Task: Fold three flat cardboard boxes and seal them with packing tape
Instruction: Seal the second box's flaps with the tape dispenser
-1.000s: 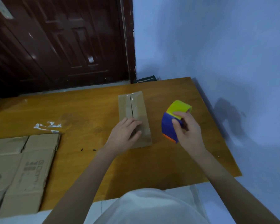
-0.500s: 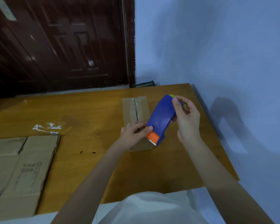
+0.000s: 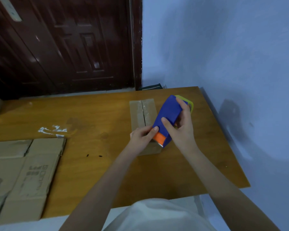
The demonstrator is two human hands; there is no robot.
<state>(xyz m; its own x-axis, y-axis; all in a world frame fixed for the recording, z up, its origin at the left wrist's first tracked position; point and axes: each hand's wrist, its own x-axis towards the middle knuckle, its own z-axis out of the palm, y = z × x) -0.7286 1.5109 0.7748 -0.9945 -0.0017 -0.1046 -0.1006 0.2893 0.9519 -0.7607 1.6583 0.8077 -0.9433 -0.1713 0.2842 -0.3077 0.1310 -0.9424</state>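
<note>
Holding the blue tape dispenser above the near end of the folded box, the right hand has its fingers curled round the dispenser's body, thumb across the blue face. The left hand pinches at the orange lower end, close to the serrated cutter, probably to find the tape's free end. The box sits on the wooden table, right of centre, with its two top flaps meeting in a seam that runs from near to far; a glossy strip seems to lie along the far part of that seam, though the blur makes this uncertain. Flat cardboard lies at the near left edge of the table, well apart from the box.

The dispenser looks like hard, light plastic, so a firm wrap round its body suits it, with fingers kept off the toothed blade. The tape itself is likely thin, sticky and quick to fold onto itself, so its end is best taken by a corner and laid down at once. The box is small, light, thin cardboard that would probably slide or dent under pressure; steadying it by pressing flat on a flap beside the seam seems wisest.
</note>
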